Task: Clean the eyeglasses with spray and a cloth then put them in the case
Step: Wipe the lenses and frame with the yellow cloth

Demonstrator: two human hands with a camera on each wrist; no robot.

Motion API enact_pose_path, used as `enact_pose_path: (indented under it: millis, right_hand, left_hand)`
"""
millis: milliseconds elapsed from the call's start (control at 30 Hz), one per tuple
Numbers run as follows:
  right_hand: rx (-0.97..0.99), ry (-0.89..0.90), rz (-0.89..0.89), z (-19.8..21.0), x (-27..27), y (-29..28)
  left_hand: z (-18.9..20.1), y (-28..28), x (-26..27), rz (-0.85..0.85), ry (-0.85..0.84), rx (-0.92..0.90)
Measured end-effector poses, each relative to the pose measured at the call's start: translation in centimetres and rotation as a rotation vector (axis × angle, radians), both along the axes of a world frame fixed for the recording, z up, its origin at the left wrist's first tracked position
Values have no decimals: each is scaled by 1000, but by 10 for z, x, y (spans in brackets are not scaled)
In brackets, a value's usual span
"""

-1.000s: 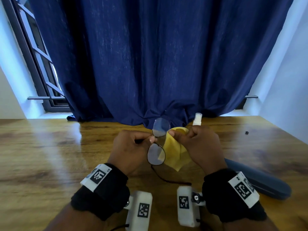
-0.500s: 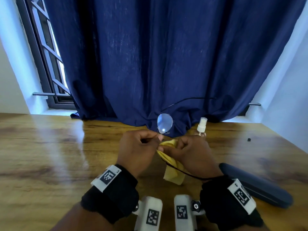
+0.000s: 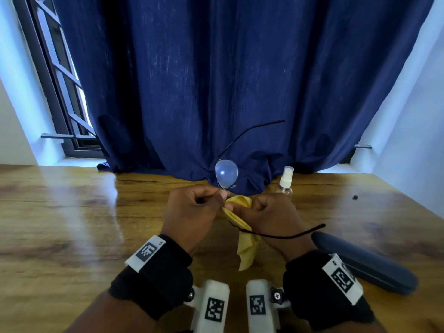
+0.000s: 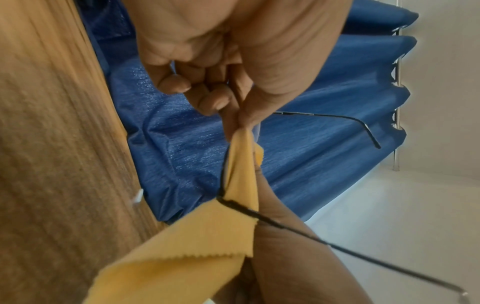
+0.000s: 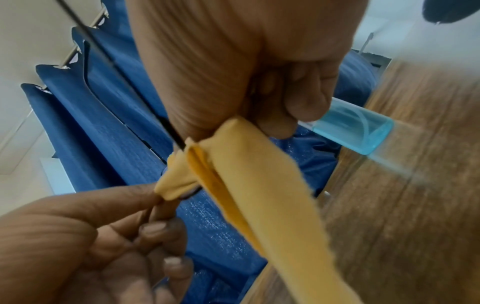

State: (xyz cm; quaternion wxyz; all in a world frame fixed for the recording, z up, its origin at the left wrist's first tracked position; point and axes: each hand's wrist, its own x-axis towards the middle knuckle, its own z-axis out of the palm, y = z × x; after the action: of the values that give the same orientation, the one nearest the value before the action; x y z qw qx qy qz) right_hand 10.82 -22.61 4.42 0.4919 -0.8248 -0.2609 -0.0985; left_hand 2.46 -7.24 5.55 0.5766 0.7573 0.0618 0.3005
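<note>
We pinch the thin black-wire round-lens eyeglasses point(image 3: 226, 174) at the bridge with our left hand point(image 3: 192, 210); our right hand point(image 3: 269, 212), immediately right, clamps the folded yellow microfibre cloth point(image 3: 242, 231) around the lower lens. Frame runs vertically above the wooden table point(image 3: 72, 224).

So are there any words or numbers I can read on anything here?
None. The wrist bands and white camera blocks carry only black-and-white square code patterns, not letters.
The spray bottle and the blue case show no readable label.
</note>
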Motion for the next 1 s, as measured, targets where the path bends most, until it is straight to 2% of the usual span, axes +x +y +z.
enact_pose_path:
  millis: [100, 300, 467, 567, 667, 767, 867, 1000]
  right_hand:
    - [7, -1, -54, 1, 5, -8]
    - [-40, 101, 77, 0, 1, -7]
    - [-19, 0, -81, 2, 2, -3]
    - [-20, -54, -127, 3, 6, -8]
    - [22, 21, -6, 2, 6, -11]
    - [-52, 41, 106, 1, 2, -7]
    - [-13, -10, 54, 1, 0, -2]
    - [23, 4, -28, 1, 4, -6]
  left_hand:
    - [1, 1, -1, -4, 1, -23]
    - [2, 6, 0, 64, -26, -76]
    - [-1, -3, -1, -16, -13, 12]
    - [0, -1, 0, 5, -45, -3]
    - [2, 4, -1, 35, -80, -30]
    - [1, 2, -1, 33, -63, -11]
    - [1, -3, -2, -22, -9, 5]
    - [2, -3, -2, -43, -35, 27]
